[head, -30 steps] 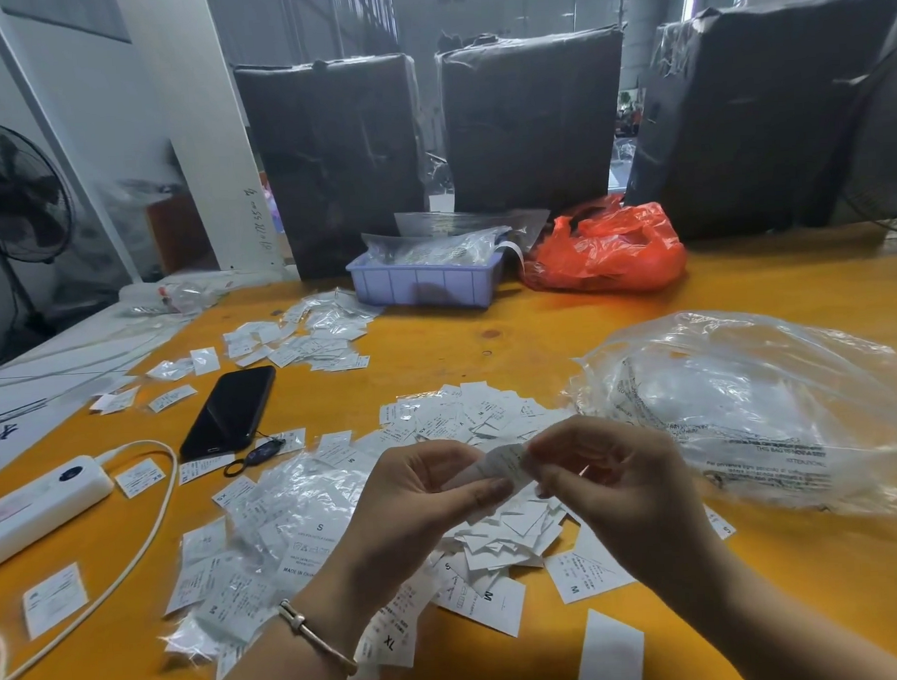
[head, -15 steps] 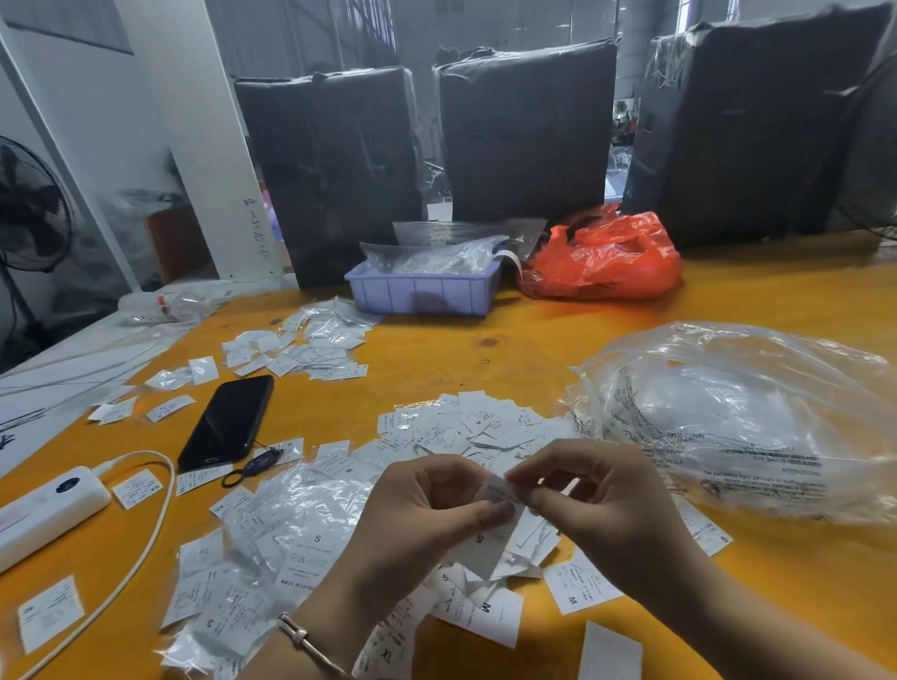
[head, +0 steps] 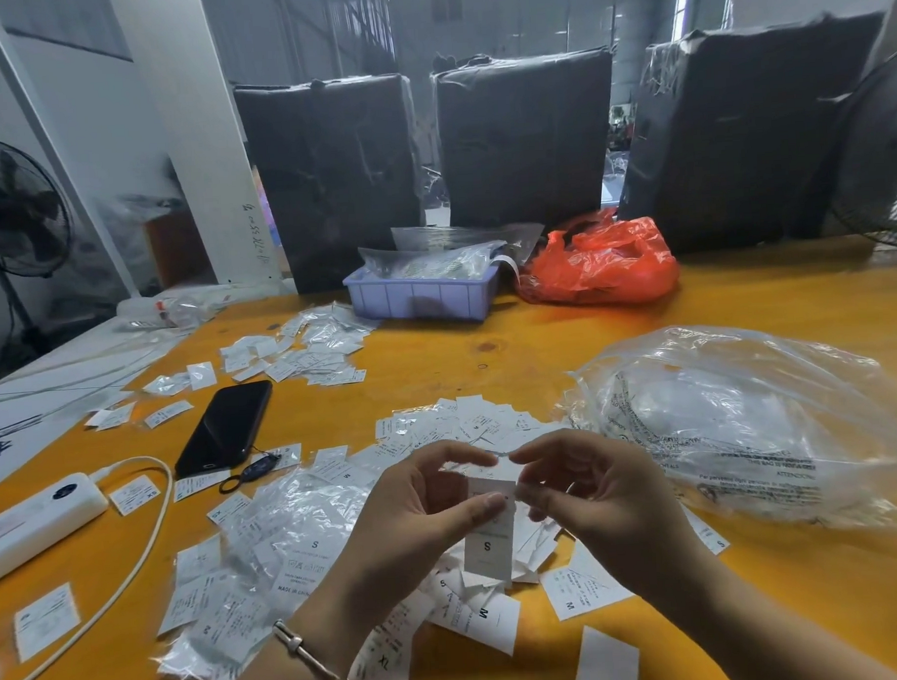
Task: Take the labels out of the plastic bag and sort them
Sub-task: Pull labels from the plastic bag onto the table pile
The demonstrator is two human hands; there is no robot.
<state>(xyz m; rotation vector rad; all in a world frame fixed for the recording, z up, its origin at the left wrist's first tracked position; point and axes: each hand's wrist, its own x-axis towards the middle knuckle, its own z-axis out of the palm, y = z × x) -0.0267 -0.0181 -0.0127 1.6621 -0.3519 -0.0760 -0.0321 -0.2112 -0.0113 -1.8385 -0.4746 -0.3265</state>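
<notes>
Over the orange table [head: 565, 345], my left hand [head: 418, 521] and my right hand [head: 597, 492] both pinch the top of one white label marked S [head: 488, 538], which hangs down between them. Beneath them lies a loose heap of white labels [head: 471, 426] with sizes S, M and XL showing. Small clear sleeves with labels inside [head: 285, 542] are piled to the left of my hands. A large crumpled clear plastic bag [head: 738, 419] lies to the right, apart from my right hand.
A black phone [head: 226, 426] and a white power bank with cable [head: 38, 517] lie on the left. A second label pile [head: 303, 351] sits farther back. A lilac tray [head: 419, 297], an orange bag [head: 602, 266] and black wrapped bales [head: 525, 136] line the far edge.
The label between my hands now hangs unfolded to its full length, with the S showing. Both hands have stayed over the heap.
</notes>
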